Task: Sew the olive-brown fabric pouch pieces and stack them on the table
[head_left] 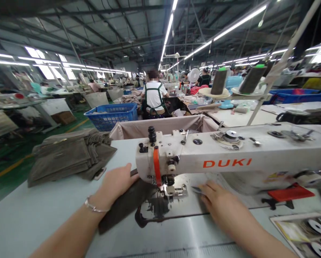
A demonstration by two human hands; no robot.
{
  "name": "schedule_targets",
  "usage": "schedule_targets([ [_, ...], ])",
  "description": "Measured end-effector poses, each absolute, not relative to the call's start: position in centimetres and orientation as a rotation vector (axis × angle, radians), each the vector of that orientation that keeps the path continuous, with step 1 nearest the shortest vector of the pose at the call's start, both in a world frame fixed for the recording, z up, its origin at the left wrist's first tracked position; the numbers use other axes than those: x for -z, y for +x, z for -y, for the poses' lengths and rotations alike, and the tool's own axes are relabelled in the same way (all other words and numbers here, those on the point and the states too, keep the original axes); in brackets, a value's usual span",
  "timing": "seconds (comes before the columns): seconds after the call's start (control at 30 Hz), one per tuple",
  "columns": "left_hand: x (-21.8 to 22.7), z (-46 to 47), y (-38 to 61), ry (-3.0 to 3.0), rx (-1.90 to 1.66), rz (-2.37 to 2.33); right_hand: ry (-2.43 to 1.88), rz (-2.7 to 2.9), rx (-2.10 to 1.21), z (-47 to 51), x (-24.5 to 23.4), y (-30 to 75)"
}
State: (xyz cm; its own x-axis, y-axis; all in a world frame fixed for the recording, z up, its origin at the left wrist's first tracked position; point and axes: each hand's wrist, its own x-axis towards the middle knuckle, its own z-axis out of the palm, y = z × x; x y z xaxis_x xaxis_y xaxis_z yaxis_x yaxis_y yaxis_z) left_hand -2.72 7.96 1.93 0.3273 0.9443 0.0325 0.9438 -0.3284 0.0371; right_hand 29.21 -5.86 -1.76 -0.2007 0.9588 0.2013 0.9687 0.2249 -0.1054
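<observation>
Viewed from beside the operator's seat, all places here are given from the sewing machine [187,157], left and right as the seated person has them.

Workpiece: a dark fabric piece [128,208] lies to the left of the machine's head, its inner end just beside the presser foot [166,191]. Whether that end is under the foot cannot be confirmed.

Left hand [116,188]: on the fabric piece, left of the machine's head, with the thumb side raised. Some fingertips are hidden; I cannot tell whether they pinch the cloth or merely press it.

Right hand [214,197]: below the machine's arm, right of the foot. Fingers are closed on a small pointed metal tool [197,190], tip turned toward the foot and apart from the cloth.

Surroundings: a pile of dark fabric pieces [66,154] sits farther left of the machine; a cloth-lined bin [160,127] stands behind it, and beyond that a co-worker [153,96] faces away.

Finding: in my judgement the step in hand is tending the piece at the foot, between stitching and thread trimming. The next move calls for a steady left hand on the cloth and the tool's point kept clear of it.
</observation>
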Motion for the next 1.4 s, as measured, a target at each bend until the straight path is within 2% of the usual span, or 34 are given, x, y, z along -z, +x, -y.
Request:
schedule_targets([
  [0.13,-2.6,-5.4,-4.5,2.791,-0.063,-1.555,-1.781,2.184,0.213,8.5,3.3,31.8],
  [0.27,-1.5,-3.2,-4.6,3.013,-0.047,-0.976,-1.521,2.228,0.029,8.4,2.4,27.7],
  [0.37,-0.9,-1.8,-5.1,2.981,-0.029,-1.089,-1.364,2.286,-0.121,7.4,1.7,23.6],
  [0.57,0.0,-0.9,-3.2,2.96,-0.17,-1.291,-1.239,2.361,-0.156,5.5,2.7,20.6],
  [0.87,1.1,-5.4,-1.8,2.947,-0.228,-0.749,-1.156,2.277,-0.219,5.4,3.5,21.0],
  [1.27,0.2,-4.9,-2.0,2.857,-0.264,-0.797,-1.134,2.209,-0.33,5.6,3.7,21.0],
  [1.4,-1.0,-3.2,-1.4,2.925,-0.13,-0.923,-1.122,2.209,-0.334,5.7,3.5,21.1],
])
